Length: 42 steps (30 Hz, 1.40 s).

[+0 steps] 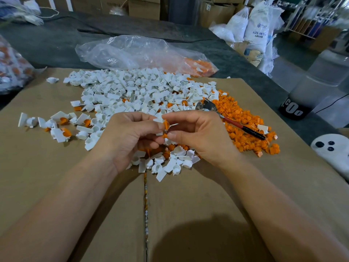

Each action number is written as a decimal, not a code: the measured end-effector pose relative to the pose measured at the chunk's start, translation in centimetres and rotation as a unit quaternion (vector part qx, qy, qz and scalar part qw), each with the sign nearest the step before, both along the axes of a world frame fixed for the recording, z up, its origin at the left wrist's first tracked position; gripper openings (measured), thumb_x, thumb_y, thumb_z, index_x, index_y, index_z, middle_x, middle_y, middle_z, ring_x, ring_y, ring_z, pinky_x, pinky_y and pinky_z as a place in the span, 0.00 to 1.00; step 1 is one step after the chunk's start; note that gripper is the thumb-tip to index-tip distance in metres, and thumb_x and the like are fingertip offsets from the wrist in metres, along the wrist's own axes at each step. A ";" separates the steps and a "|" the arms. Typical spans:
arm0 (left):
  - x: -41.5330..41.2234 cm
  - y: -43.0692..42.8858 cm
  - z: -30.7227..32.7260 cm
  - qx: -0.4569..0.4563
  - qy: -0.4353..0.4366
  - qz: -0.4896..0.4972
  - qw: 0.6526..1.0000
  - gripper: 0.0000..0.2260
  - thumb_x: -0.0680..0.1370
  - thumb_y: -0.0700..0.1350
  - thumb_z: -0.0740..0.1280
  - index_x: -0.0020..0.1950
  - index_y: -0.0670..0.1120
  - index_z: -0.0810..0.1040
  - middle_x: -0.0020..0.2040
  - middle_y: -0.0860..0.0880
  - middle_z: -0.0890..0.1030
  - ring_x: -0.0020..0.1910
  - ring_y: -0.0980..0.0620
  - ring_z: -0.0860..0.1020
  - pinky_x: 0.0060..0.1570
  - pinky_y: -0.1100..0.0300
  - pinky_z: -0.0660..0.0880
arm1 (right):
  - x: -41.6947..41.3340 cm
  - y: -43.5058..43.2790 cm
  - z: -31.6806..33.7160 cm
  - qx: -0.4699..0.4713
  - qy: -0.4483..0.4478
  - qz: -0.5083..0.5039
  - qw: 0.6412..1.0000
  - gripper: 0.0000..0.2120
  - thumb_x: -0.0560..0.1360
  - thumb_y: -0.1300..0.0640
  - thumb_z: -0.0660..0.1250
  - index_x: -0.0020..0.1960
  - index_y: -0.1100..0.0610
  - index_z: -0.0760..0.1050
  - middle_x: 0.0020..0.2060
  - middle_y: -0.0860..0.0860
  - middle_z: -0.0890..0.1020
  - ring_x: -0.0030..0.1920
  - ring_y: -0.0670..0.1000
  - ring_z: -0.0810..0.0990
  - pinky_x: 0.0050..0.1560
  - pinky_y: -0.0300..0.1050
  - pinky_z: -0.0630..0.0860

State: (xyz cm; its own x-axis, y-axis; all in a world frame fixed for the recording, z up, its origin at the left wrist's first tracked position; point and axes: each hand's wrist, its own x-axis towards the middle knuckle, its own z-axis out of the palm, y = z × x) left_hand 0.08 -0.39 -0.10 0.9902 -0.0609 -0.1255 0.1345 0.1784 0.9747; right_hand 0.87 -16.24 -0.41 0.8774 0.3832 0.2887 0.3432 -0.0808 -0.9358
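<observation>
Hard to make out between the fingertips, just in front of the white heap (132,91): one small orange cap (166,125) pressed against one white part (158,120), both mostly covered by fingers. Gripped from both sides: left hand (130,137) curled, thumb and fingers pinching the white part; right hand (198,135) curled, thumb and forefinger pinching the orange cap. Joined or merely touching: cannot tell.

Far too many loose pieces in the white heap to count; likewise in the orange heap (245,127) touching its right side. One scraper-like tool (238,124) with a red and black handle, lying across the orange heap to the right of the white heap, metal head half buried. Left of the white heap, about six separate white pieces (60,134) on the cardboard (56,176), at least three with orange fitted in. Behind the white heap, one clear plastic bag (141,52), orange pieces blurred through its right end. Far left of the white heap, a second bag (11,69), cut off by the edge. Far right of the white heap, one white round thing (338,157) with three dark spots, partly out of frame.
</observation>
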 end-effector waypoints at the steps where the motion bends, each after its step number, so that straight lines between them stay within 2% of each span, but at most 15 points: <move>1: 0.0 0.0 0.0 0.000 -0.002 -0.001 1.000 0.08 0.58 0.38 0.70 0.34 0.38 0.76 0.24 0.46 0.78 0.22 0.54 0.77 0.22 0.67 0.73 | 0.0 0.0 -0.2 0.001 -0.008 0.003 1.000 0.20 0.67 0.74 0.68 0.51 0.52 0.77 0.39 0.45 0.83 0.40 0.43 0.83 0.44 0.36 0.78; 3: 0.0 0.0 -0.1 0.000 -0.004 -0.003 1.000 0.07 0.58 0.38 0.70 0.33 0.39 0.77 0.25 0.45 0.78 0.22 0.53 0.77 0.22 0.67 0.73 | -0.1 0.1 -0.4 -0.004 -0.036 -0.006 0.999 0.18 0.67 0.71 0.70 0.49 0.51 0.78 0.37 0.43 0.83 0.40 0.45 0.83 0.44 0.36 0.78; 6: -0.1 -0.1 -0.3 0.005 -0.005 -0.008 1.000 0.07 0.57 0.39 0.71 0.32 0.39 0.77 0.26 0.44 0.79 0.23 0.53 0.77 0.22 0.67 0.73 | -0.1 0.2 -0.7 -0.035 -0.102 -0.050 0.993 0.17 0.66 0.68 0.72 0.53 0.55 0.78 0.38 0.42 0.82 0.39 0.43 0.83 0.44 0.36 0.79; 10: 0.0 -0.1 -0.4 0.015 -0.001 -0.011 1.000 0.09 0.57 0.39 0.71 0.34 0.38 0.77 0.26 0.44 0.80 0.23 0.53 0.78 0.22 0.67 0.73 | 0.2 0.1 -0.7 -0.104 -0.196 -0.076 0.972 0.13 0.67 0.63 0.72 0.52 0.60 0.80 0.39 0.48 0.81 0.40 0.46 0.81 0.44 0.40 0.79; 13: 0.0 -0.1 -0.4 0.019 -0.001 -0.013 1.000 0.10 0.57 0.39 0.71 0.35 0.37 0.77 0.26 0.43 0.80 0.23 0.53 0.78 0.23 0.67 0.73 | 0.3 -0.1 -0.7 -0.125 -0.234 -0.071 0.962 0.12 0.67 0.63 0.72 0.50 0.62 0.81 0.38 0.50 0.82 0.40 0.46 0.80 0.42 0.39 0.78; 20: -0.1 -0.2 -0.5 0.023 0.008 -0.013 1.000 0.05 0.64 0.33 0.70 0.37 0.36 0.76 0.27 0.43 0.80 0.23 0.53 0.78 0.23 0.68 0.74 | 0.4 -0.2 -0.7 -0.159 -0.267 -0.060 0.949 0.10 0.68 0.62 0.71 0.49 0.61 0.82 0.38 0.45 0.78 0.40 0.45 0.78 0.41 0.37 0.76; 22: -0.1 -0.2 -0.6 0.024 0.007 -0.011 1.000 0.05 0.64 0.33 0.70 0.37 0.36 0.76 0.28 0.43 0.80 0.23 0.53 0.78 0.23 0.68 0.74 | 0.4 -0.3 -0.7 -0.181 -0.279 -0.060 0.941 0.10 0.69 0.62 0.71 0.50 0.61 0.81 0.38 0.44 0.78 0.40 0.44 0.77 0.42 0.35 0.75; 24: -0.1 -0.2 -0.5 0.021 0.003 -0.009 1.000 0.06 0.62 0.35 0.71 0.36 0.37 0.77 0.27 0.43 0.80 0.23 0.53 0.78 0.23 0.68 0.73 | 0.5 -0.3 -0.9 -0.189 -0.281 -0.067 0.939 0.10 0.69 0.61 0.71 0.50 0.61 0.81 0.38 0.48 0.81 0.40 0.45 0.77 0.41 0.38 0.76; 28: -0.1 -0.2 -0.4 0.009 -0.015 -0.005 1.000 0.08 0.58 0.39 0.71 0.34 0.38 0.77 0.27 0.43 0.80 0.23 0.53 0.78 0.23 0.67 0.73 | 0.5 -0.2 -1.0 -0.133 -0.264 -0.091 0.951 0.12 0.67 0.62 0.72 0.49 0.64 0.81 0.39 0.55 0.83 0.40 0.48 0.80 0.42 0.44 0.78; 34: -0.1 -0.1 -0.4 0.006 -0.028 -0.011 1.000 0.08 0.58 0.39 0.71 0.34 0.39 0.77 0.27 0.44 0.80 0.23 0.52 0.78 0.23 0.67 0.73 | 0.6 -0.2 -1.1 -0.100 -0.258 -0.100 0.956 0.11 0.66 0.64 0.73 0.48 0.64 0.81 0.38 0.56 0.84 0.40 0.48 0.82 0.42 0.44 0.80; 39: -0.1 -0.1 -0.5 0.010 -0.031 -0.015 0.999 0.08 0.58 0.39 0.71 0.34 0.39 0.78 0.27 0.44 0.80 0.23 0.52 0.78 0.23 0.67 0.73 | 0.4 -0.2 -0.9 -0.126 -0.295 -0.094 0.942 0.10 0.66 0.64 0.72 0.48 0.64 0.81 0.37 0.55 0.84 0.37 0.48 0.81 0.38 0.45 0.79; 42: -0.1 -0.1 -0.5 0.010 -0.031 -0.015 0.999 0.07 0.58 0.39 0.71 0.33 0.39 0.78 0.27 0.44 0.80 0.23 0.52 0.78 0.23 0.67 0.73 | 0.4 -0.3 -0.7 -0.143 -0.309 -0.084 0.936 0.09 0.66 0.64 0.72 0.47 0.63 0.82 0.36 0.54 0.84 0.37 0.47 0.79 0.37 0.42 0.77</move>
State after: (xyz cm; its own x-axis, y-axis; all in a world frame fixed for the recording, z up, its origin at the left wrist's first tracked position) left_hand -0.01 -0.52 -0.63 0.9938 -0.0895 -0.0658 0.0793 0.1563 0.9845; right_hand 1.25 -16.52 -1.10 0.6310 0.3939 0.6683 0.7723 -0.4000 -0.4935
